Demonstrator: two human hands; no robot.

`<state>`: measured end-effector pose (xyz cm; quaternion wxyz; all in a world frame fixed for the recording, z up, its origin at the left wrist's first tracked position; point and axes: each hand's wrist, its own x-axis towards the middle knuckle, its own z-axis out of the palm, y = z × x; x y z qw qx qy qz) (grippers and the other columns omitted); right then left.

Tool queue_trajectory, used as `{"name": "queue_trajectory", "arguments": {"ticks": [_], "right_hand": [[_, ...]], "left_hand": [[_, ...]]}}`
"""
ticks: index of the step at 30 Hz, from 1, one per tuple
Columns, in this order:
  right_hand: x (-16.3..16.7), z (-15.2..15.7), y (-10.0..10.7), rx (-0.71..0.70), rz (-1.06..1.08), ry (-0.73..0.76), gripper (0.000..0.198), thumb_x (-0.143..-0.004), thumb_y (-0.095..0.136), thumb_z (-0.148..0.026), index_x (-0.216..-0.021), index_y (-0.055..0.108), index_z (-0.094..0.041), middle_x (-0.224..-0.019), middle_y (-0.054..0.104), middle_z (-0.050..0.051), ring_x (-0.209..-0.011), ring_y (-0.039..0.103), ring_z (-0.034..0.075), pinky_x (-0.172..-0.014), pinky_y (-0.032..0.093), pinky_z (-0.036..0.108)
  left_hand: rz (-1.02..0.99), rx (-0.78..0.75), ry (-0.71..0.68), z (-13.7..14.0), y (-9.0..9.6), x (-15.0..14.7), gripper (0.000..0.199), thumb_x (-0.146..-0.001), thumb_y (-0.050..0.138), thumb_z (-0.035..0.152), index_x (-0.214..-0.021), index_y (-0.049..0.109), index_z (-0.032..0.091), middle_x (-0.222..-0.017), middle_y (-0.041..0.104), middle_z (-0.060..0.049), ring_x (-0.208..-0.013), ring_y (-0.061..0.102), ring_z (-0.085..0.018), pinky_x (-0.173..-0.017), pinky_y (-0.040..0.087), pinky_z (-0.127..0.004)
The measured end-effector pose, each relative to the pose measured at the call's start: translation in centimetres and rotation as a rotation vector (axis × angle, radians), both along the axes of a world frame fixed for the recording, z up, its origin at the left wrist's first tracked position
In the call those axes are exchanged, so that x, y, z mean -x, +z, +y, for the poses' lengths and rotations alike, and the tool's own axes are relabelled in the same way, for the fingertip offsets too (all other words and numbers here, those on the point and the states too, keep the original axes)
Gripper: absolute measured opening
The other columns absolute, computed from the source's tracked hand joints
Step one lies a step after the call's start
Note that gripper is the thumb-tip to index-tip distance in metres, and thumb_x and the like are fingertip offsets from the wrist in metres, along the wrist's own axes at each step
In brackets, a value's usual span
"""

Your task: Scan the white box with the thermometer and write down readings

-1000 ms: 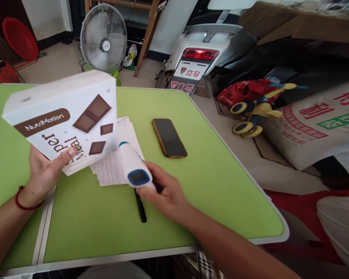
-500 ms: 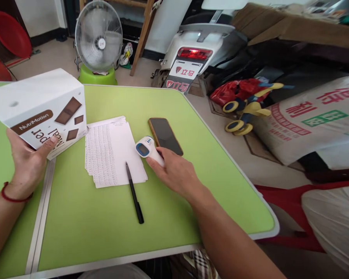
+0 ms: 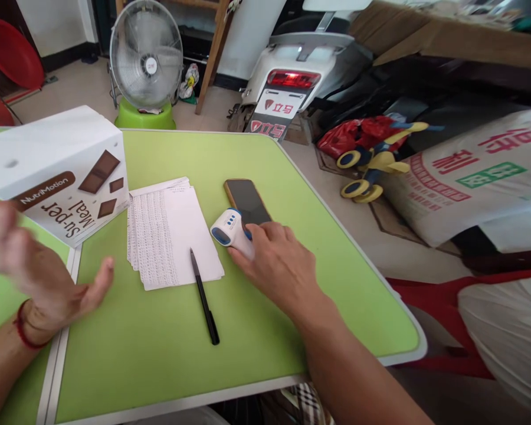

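Observation:
My right hand point(image 3: 278, 260) grips a white and blue infrared thermometer point(image 3: 232, 230) by its handle, over the green table. Just beyond it a dark phone in a tan case point(image 3: 248, 200) lies flat, partly covered by the hand and the thermometer. My left hand point(image 3: 48, 277) is raised with its fingers spread, slightly blurred, and holds nothing. Behind it stands a white NutriMotion box point(image 3: 66, 206) printed with chocolate pieces. Between the hands is a stack of paper sheets point(image 3: 172, 236), covered with handwriting on its left side. A black pen point(image 3: 204, 298) rests partly on the sheets.
The green table point(image 3: 137, 360) has a pale rim and a metal seam at left. Past its far edge are a fan point(image 3: 147, 59) on a green stool and a white scooter point(image 3: 287, 77). At right lie a yellow and blue toy point(image 3: 371, 168), a printed sack point(image 3: 473, 171) and a red chair point(image 3: 429, 301).
My left hand has let go of the box and drawn back toward me, opening. My right hand has turned the thermometer so its blue-edged top faces up more.

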<state>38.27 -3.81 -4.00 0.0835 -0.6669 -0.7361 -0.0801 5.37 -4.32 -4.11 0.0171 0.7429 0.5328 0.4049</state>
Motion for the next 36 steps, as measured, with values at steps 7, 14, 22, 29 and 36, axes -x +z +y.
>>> {"name": "queue_trajectory", "arguments": {"ticks": [7, 14, 22, 29, 36], "right_hand": [[2.7, -1.5, -1.8, -0.065, 0.319, 0.511, 0.025, -0.087, 0.053, -0.038, -0.099, 0.057, -0.017, -0.072, 0.065, 0.005, -0.064, 0.059, 0.018, -0.059, 0.045, 0.030], [3.2, -1.6, -1.9, 0.010, 0.351, 0.525, 0.022, -0.083, 0.049, -0.016, -0.103, 0.058, -0.016, -0.066, 0.063, 0.002, -0.056, 0.056, 0.014, -0.051, 0.040, 0.026], [2.2, -1.5, -0.6, 0.127, 0.860, 0.474, 0.026, -0.089, 0.039, -0.019, -0.100, 0.062, -0.022, -0.081, 0.063, 0.004, -0.072, 0.059, 0.014, -0.065, 0.049, 0.028], [2.7, -1.8, -0.5, 0.145, 1.287, 0.321, 0.030, -0.082, 0.057, -0.041, -0.105, 0.050, -0.025, -0.082, 0.055, 0.003, -0.075, 0.056, 0.016, -0.068, 0.050, 0.033], [3.5, -1.7, -1.9, 0.097, 1.406, 0.268, 0.032, -0.086, 0.045, -0.055, -0.087, 0.054, -0.025, -0.067, 0.052, -0.001, -0.062, 0.049, 0.014, -0.062, 0.046, 0.032]], "left_hand": [[0.583, 0.189, -0.501, -1.2, -0.2, -3.4, 0.085, -0.088, 0.042, 0.064, -0.150, 0.010, 0.015, -0.153, 0.016, -0.020, -0.142, 0.008, -0.039, -0.109, 0.011, -0.066], [0.664, 0.269, -0.585, -1.3, -0.5, -2.8, 0.073, -0.087, 0.045, 0.065, -0.145, 0.029, 0.022, -0.150, 0.023, -0.021, -0.136, 0.028, -0.039, -0.102, 0.015, -0.072], [0.673, 0.165, -0.537, -3.7, 1.6, -4.3, 0.074, -0.077, 0.059, 0.065, -0.134, 0.046, 0.019, -0.120, 0.058, -0.019, -0.108, 0.057, -0.036, -0.101, 0.028, -0.067], [0.419, -0.048, -0.641, -3.6, 1.2, -4.8, 0.029, -0.093, 0.051, 0.022, -0.120, 0.051, 0.014, -0.067, 0.062, 0.001, -0.055, 0.058, -0.014, -0.065, 0.053, -0.032], [0.607, 0.239, -0.693, -3.1, 0.0, -5.0, 0.092, -0.074, 0.059, 0.071, -0.141, 0.034, 0.014, -0.148, 0.028, -0.022, -0.138, 0.026, -0.038, -0.109, 0.024, -0.059]]}}
